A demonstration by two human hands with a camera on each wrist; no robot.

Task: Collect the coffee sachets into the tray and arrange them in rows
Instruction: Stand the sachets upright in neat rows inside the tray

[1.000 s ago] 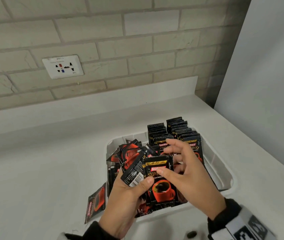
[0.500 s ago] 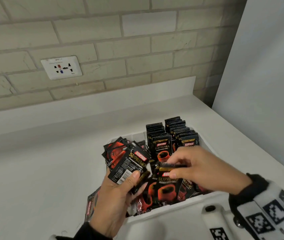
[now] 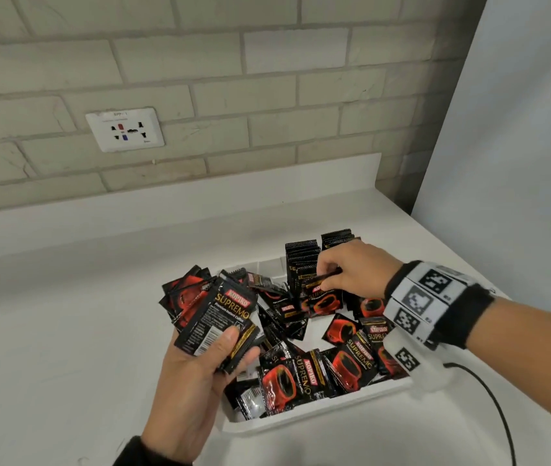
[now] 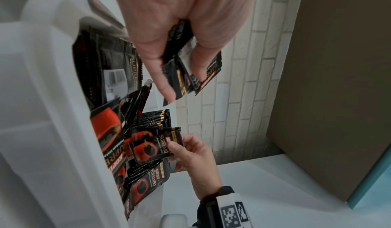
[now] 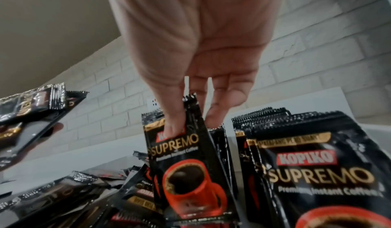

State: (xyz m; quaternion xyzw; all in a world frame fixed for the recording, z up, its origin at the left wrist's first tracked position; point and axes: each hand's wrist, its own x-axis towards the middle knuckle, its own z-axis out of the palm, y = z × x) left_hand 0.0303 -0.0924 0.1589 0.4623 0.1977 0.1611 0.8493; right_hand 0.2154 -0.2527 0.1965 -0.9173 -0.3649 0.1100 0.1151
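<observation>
While the left hand [image 3: 196, 375] hovers at the near-left corner of the white tray [image 3: 304, 419], its thumb and fingers clamp a fanned bundle of sachets [image 3: 215, 319], the top one showing its printed back and barcode. In the left wrist view the same bundle [image 4: 190, 71] pokes out between thumb and fingers.

At the far side of the tray, the right hand [image 3: 351, 277] pinches a single sachet [image 3: 323, 299] by its top edge, holding it upright just in front of the standing rows [image 3: 302, 260]; the right wrist view shows the thumb pressed on the sachet [image 5: 188, 161], red cup facing the camera. Whether its lower edge already touches the sachets beneath is hard to tell.

Two rows of sachets stand on edge at the back of the tray. A loose heap of sachets [image 3: 318, 368] lies jumbled over the rest of the tray, some face up, some face down.

The tray sits on a white surface [image 3: 65, 331] against a brick wall with a wall socket [image 3: 125, 129].
</observation>
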